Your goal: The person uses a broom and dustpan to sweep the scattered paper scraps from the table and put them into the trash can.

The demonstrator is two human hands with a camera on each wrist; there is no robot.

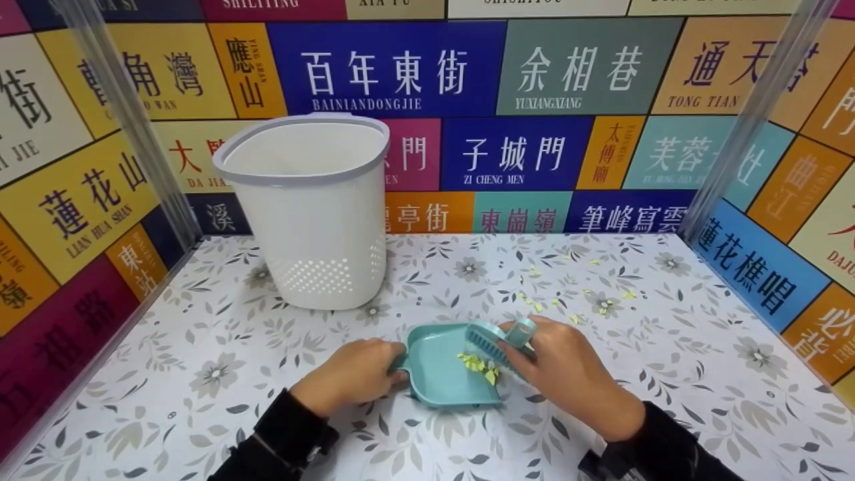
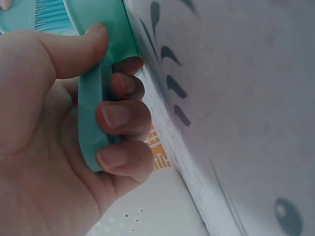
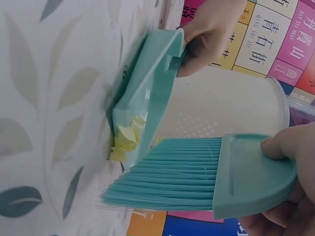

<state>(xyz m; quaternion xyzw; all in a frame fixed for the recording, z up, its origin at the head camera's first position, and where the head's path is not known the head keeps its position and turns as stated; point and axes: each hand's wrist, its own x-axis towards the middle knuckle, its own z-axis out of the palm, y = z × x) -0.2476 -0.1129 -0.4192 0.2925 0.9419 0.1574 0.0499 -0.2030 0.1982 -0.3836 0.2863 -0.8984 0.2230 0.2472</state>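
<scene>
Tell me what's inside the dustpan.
Yellow scraps lie inside the dustpan, near its open edge. In the head view, the brush covers the dustpan's far corner by that edge; anything beneath is hidden.

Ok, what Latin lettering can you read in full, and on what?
"BAINIANDONGJIE": large blue sign
"YUXIANGXIANG": green-grey sign
"ZI CHENG MEN": smaller blue sign
"YING SHAN": orange sign
"LIAN HUA SHAN": yellow sign
"QING SHI JIE": cream sign, right wrist view
"DAN XIA SHAN": magenta sign, same view
Other Latin lettering is cut off, hidden or too blurred. The brush, dustpan and basket show none.
</scene>
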